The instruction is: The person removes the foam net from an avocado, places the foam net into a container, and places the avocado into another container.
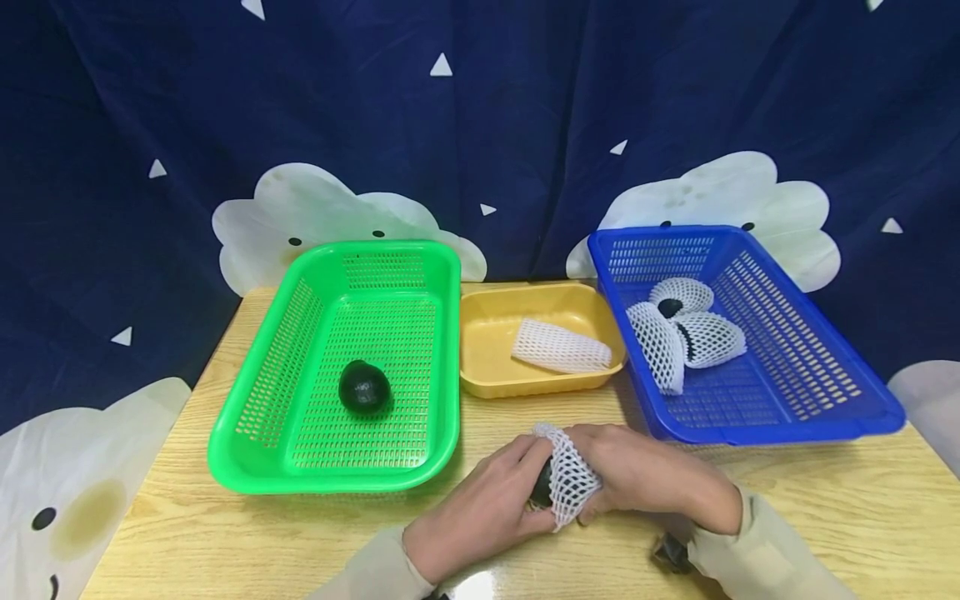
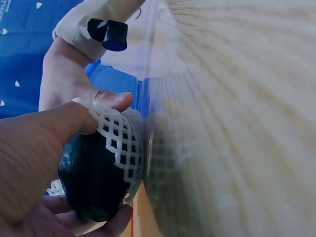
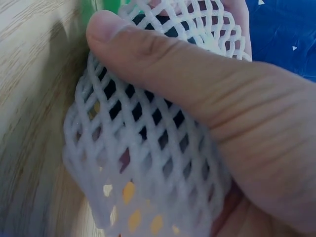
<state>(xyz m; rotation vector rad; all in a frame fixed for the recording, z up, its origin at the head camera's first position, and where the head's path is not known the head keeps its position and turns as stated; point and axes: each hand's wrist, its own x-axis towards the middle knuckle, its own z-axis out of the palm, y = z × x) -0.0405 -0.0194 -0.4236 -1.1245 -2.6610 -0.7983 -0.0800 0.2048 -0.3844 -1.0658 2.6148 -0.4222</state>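
Observation:
A dark avocado (image 1: 542,485) is partly inside a white foam net sleeve (image 1: 573,477), low over the front of the table. My left hand (image 1: 486,510) grips its bare end; in the left wrist view the dark skin of the avocado (image 2: 91,173) shows beyond the net's edge. My right hand (image 1: 645,471) holds the sleeve from the other side. Its thumb lies across the mesh in the right wrist view, where the sleeve (image 3: 148,158) hangs loose past the fruit. Another dark avocado (image 1: 364,388) sits in the green basket (image 1: 225,433).
Behind my hands stands a yellow tray (image 1: 480,388) with a flat foam net (image 1: 561,346) in it. The blue basket (image 1: 817,317) at the right holds several net-wrapped dark fruits (image 1: 708,339). A dark blue curtain (image 1: 525,125) hangs behind the wooden table (image 1: 172,517).

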